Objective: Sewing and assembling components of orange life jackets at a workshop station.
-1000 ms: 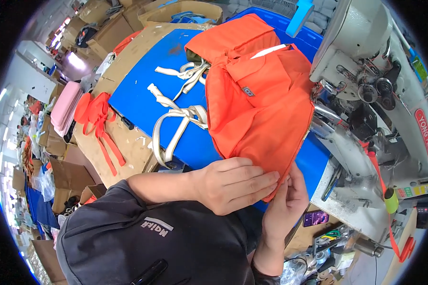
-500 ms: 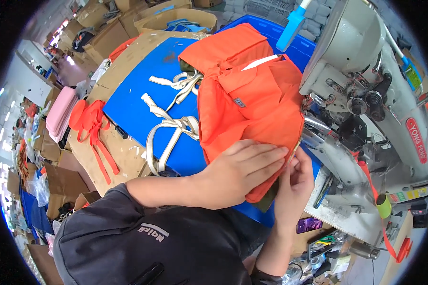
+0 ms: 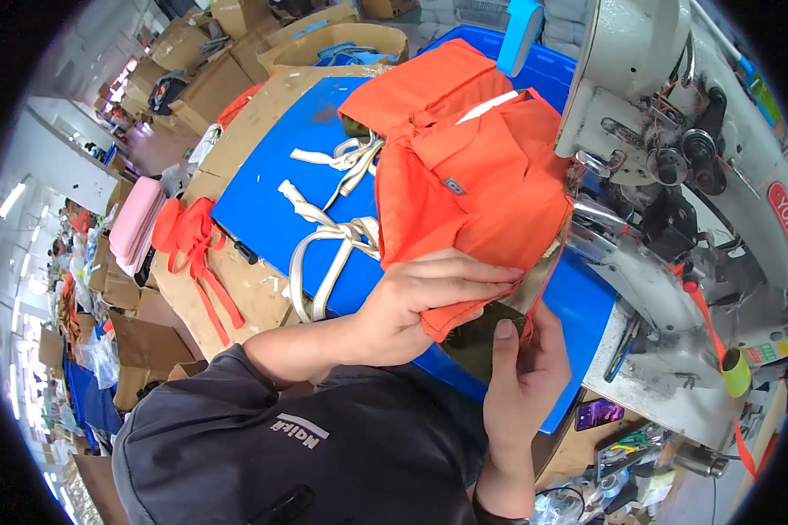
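An orange fabric vest (image 3: 473, 175) with cream straps (image 3: 328, 241) lies on a blue table top (image 3: 263, 201) beside a grey-white sewing machine (image 3: 674, 140). My left hand (image 3: 420, 302) lies flat on the vest's near edge, pinching the orange cloth. My right hand (image 3: 521, 372) grips the dark olive lining (image 3: 481, 337) at that same edge from below, thumb up. The vest's right side reaches under the machine's arm.
Orange straps (image 3: 193, 254) and a pink bundle (image 3: 136, 223) lie at the left on cardboard. Cardboard boxes (image 3: 236, 35) stand at the back. An orange ribbon (image 3: 718, 350) hangs off the machine; tools and small items sit on the machine table (image 3: 665, 402) at right.
The vest has been pulled nearer and toward the machine. Both hands have shifted along its near edge, and the dark lining now shows between them.
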A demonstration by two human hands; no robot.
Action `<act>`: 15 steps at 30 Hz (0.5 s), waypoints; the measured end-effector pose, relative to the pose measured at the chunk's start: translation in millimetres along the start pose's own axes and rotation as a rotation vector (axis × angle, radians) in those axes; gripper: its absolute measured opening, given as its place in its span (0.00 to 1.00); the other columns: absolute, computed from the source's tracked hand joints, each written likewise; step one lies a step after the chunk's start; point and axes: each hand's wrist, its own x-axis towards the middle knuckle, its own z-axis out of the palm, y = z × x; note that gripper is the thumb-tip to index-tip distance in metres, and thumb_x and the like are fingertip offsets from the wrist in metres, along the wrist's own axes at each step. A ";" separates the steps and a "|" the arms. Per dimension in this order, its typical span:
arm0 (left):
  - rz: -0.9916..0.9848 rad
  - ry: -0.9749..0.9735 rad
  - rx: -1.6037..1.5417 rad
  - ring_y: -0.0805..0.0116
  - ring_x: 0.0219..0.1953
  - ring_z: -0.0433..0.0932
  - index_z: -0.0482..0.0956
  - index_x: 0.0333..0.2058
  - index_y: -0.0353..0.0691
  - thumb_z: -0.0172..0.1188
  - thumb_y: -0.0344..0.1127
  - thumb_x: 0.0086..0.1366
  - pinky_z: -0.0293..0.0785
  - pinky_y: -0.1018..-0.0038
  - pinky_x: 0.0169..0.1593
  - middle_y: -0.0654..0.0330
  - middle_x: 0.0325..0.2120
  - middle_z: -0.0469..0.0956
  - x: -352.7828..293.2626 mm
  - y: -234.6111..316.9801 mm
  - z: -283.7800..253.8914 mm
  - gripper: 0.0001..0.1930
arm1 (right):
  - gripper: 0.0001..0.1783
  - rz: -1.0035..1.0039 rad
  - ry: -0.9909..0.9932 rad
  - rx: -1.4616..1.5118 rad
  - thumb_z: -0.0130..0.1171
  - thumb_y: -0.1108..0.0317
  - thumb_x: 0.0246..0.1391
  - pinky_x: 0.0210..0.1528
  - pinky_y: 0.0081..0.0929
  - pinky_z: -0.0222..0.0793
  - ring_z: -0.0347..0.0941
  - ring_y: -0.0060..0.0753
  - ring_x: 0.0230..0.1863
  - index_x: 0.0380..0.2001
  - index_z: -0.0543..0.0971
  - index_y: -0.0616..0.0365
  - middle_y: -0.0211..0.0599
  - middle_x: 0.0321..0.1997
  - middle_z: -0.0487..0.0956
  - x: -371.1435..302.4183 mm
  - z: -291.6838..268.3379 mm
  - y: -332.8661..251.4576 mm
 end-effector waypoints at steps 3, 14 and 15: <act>0.020 0.002 0.003 0.53 0.50 0.77 0.78 0.46 0.31 0.59 0.25 0.59 0.71 0.64 0.53 0.47 0.50 0.76 0.6 -0.1 -1.9 0.15 | 0.19 -0.063 -0.013 -0.113 0.57 0.74 0.57 0.31 0.14 0.62 0.66 0.16 0.29 0.51 0.71 0.68 0.29 0.30 0.73 5.4 -0.2 1.7; 0.182 -0.099 0.654 0.67 0.23 0.72 0.75 0.49 0.32 0.57 0.33 0.49 0.69 0.73 0.26 0.62 0.26 0.68 3.0 5.8 15.6 0.25 | 0.14 -0.021 0.016 -0.157 0.49 0.75 0.63 0.29 0.16 0.60 0.62 0.13 0.28 0.51 0.73 0.67 0.25 0.27 0.70 63.9 -8.6 11.1; 0.187 -0.092 0.653 0.67 0.23 0.72 0.75 0.49 0.32 0.57 0.33 0.49 0.69 0.73 0.26 0.62 0.26 0.68 6.3 11.4 9.1 0.25 | 0.15 -0.003 0.019 -0.114 0.48 0.75 0.64 0.34 0.15 0.65 0.67 0.13 0.31 0.52 0.72 0.68 0.26 0.32 0.75 60.0 -5.8 6.3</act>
